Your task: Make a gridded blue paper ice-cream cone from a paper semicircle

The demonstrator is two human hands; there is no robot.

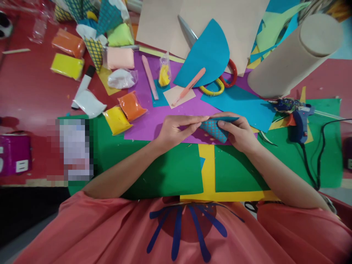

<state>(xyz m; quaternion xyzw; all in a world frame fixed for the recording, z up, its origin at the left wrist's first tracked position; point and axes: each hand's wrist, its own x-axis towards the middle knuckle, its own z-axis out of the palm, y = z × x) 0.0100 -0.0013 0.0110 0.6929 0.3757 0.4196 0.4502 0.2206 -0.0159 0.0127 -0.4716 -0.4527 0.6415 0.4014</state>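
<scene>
A small blue paper piece with a red crosshatch pattern (215, 130) is held between both hands, above the purple sheet. My left hand (180, 130) pinches its left corner between thumb and fingers. My right hand (238, 131) wraps round its right side, the thumb lying on the patterned face and the fingers mostly behind it. The piece looks folded or curled, with a plain blue upper edge. Beyond the hands, a blue paper fan shape (211, 51) lies over scissors (213, 88) with red and yellow handles. A pink marker (192, 82) rests on the fan's lower edge.
At right are a glue gun (300, 124) with a black cord and a large beige roll (288, 55). Clay packets, including an orange one (132, 105), lie at left beside a black-and-white marker (84, 86). Green sheets (165, 168) cover the near table. Patterned cones (95, 47) stand upper left.
</scene>
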